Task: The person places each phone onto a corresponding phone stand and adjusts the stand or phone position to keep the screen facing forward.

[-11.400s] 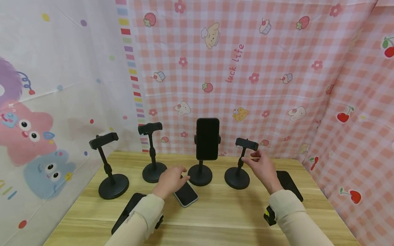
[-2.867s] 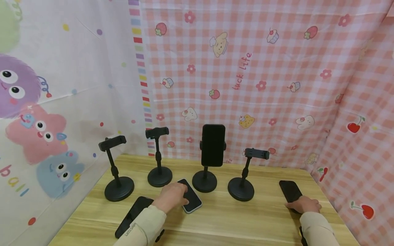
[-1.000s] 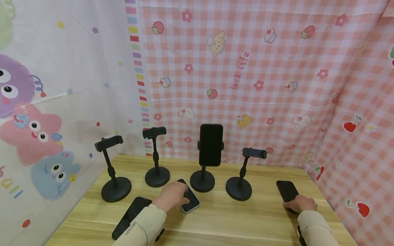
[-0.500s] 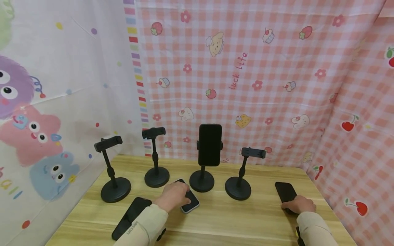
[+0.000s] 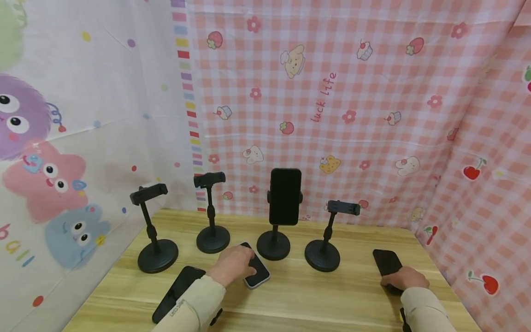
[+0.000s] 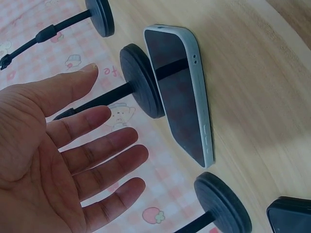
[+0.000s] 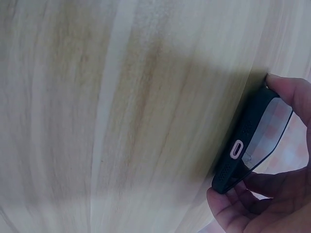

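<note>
At the table's right, my right hand [image 5: 406,279] holds a black phone [image 5: 386,263] by its near end. In the right wrist view the thumb is on one long edge of that phone [image 7: 252,136] and the fingers are on the other. My left hand [image 5: 234,265] hovers over a phone in a pale case [image 5: 259,273], covering part of it in the head view. Its fingers are spread and loosely bent, and the left wrist view shows them apart from the pale-cased phone [image 6: 180,97]. Nearest the right hand is a phone stand [image 5: 322,255] with a bare clamp.
Another black phone [image 5: 176,293] lies beside the left forearm. A stand [image 5: 274,245] at the back middle carries an upright phone [image 5: 285,196]. Two more bare stands, one far left [image 5: 157,256] and one beside it [image 5: 213,239], line the back. Patterned cloth [image 5: 323,55] hangs behind.
Since 11.4 s ago, my right hand has left the right-hand stand, whose clamp now looks more level, and taken hold of the black phone. That phone has lately slid slightly nearer me. Left hand: nearly still.
</note>
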Demonstrator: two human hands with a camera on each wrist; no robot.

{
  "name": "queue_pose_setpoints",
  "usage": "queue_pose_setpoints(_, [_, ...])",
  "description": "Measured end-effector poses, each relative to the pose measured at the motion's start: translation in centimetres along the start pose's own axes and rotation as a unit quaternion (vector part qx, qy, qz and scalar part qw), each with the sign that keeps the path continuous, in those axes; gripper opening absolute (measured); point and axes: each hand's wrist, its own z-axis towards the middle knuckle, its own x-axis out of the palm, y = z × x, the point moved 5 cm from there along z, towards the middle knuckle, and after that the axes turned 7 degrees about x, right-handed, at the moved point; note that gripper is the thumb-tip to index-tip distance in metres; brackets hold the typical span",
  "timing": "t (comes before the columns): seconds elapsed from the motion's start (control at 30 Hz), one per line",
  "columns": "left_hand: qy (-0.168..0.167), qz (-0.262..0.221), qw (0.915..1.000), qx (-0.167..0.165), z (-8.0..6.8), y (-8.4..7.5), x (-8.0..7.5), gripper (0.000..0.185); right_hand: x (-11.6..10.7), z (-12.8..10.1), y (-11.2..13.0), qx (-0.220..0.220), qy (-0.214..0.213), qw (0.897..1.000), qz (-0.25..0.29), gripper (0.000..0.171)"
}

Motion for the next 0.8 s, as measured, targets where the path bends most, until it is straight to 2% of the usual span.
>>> queue_pose_setpoints(0.5, [0.003,0.002,1.0,0.0,0.1,-0.1,0.0,0.034,-1.2,-2.3,0.6,-0.004,0.004,1.0,0.01,0.074])
queue_pose_setpoints(0.8, [0.002,0.003,1.0,0.004,0.2,-0.4,-0.1,0.033,-0.8,-1.7,0.1,-0.006,-0.013,1.0,0.022,0.076])
